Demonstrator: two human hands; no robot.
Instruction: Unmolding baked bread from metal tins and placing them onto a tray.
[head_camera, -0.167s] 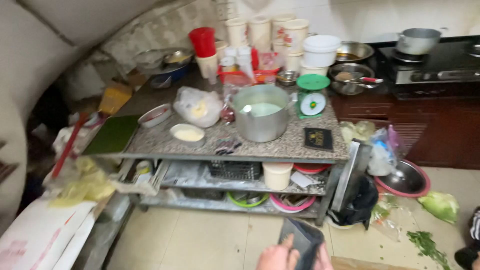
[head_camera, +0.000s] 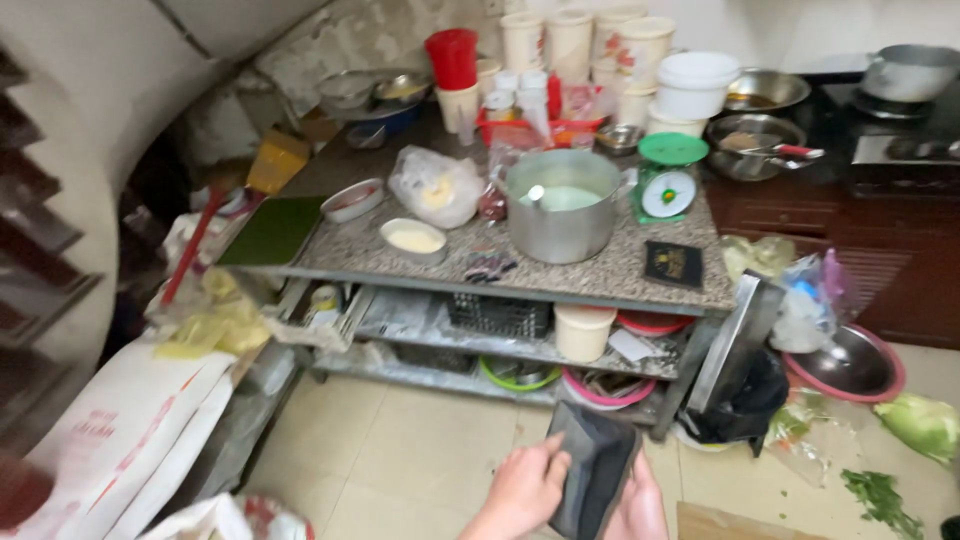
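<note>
Noting both hands on dark phone (head_camera: 594, 468): left hand (head_camera: 523, 489) fingers wrapped on edge, right hand (head_camera: 640, 500) cupping beneath. We judge drop risk onto tiled floor (head_camera: 420, 440); eyes off cluttered table (head_camera: 600, 280).

Head view down toward cluttered counter (head_camera: 640, 275)

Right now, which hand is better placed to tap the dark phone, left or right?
The left hand. It lies over the front edge of the dark phone with its fingers on top, while the right hand sits underneath, cradling the phone, so it seems occupied with supporting it.
</note>
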